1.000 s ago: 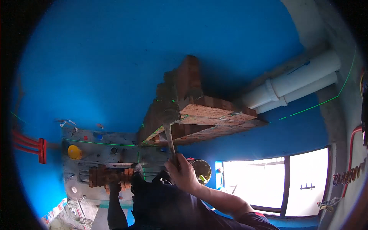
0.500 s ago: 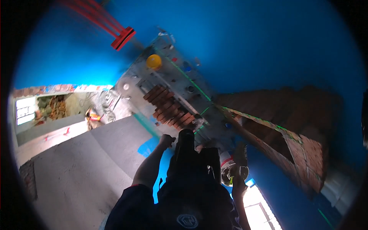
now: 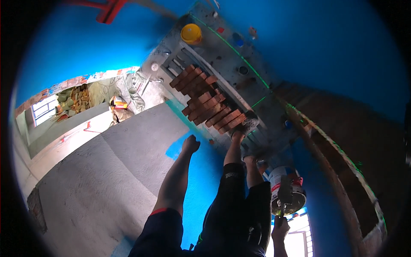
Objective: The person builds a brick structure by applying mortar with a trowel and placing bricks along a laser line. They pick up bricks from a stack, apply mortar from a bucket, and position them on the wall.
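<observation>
My right hand (image 3: 280,229) grips a trowel (image 3: 284,195) by its handle, with the grey blade over a white and red bucket (image 3: 276,175); whether the blade touches the bucket, I cannot tell. My left hand (image 3: 191,144) is closed in a loose curl, with nothing visible in it, out in front of me to the left. Beyond it lies a stack of red bricks (image 3: 205,103) in several rows on the floor. My feet, one in a grey shoe (image 3: 250,124), stand at the near end of that stack, between my two hands.
A brick structure (image 3: 342,145) with green laser lines along it rises at right. A yellow bucket (image 3: 191,32) and a small dark container (image 3: 243,70) sit beyond the bricks. A grey plastered ledge (image 3: 107,180) runs at left, before an opening. Red pipes (image 3: 107,10) are on the blue wall.
The view has swung from the brick structure toward the stacked bricks. My right hand has lowered the trowel from that structure to the bucket. My left arm has come further into view.
</observation>
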The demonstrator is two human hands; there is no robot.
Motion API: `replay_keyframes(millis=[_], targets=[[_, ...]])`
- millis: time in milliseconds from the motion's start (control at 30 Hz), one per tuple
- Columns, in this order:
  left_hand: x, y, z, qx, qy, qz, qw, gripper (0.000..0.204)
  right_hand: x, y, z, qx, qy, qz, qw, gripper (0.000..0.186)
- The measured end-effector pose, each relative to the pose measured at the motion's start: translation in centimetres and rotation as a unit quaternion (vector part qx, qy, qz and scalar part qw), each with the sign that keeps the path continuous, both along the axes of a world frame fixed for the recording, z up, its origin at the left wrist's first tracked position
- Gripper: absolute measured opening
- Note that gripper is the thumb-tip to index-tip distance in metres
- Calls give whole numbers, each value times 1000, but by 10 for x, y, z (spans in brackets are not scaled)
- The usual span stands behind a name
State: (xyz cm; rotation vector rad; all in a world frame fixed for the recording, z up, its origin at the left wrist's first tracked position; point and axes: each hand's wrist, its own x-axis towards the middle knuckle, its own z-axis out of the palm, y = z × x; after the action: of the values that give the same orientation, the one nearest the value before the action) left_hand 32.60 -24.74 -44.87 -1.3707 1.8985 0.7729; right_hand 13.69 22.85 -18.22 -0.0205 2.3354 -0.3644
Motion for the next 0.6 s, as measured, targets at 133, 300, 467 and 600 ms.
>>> replay_keyframes(millis=[133,300,467,600], targets=[[-36,-16,-41,-62,-50,28,996,53,15,-1,-34,15,1,-17,1000,27],[-56,-70,-111,-224,136,-94,960,89,32,-5,-81,43,11,-25,999,25],[-60,-108,-171,-252,64,-101,960,98,39,-17,-104,55,-8,-27,998,24],[-79,-172,-162,-92,88,-71,989,104,44,-19,-111,64,-15,-43,997,24]])
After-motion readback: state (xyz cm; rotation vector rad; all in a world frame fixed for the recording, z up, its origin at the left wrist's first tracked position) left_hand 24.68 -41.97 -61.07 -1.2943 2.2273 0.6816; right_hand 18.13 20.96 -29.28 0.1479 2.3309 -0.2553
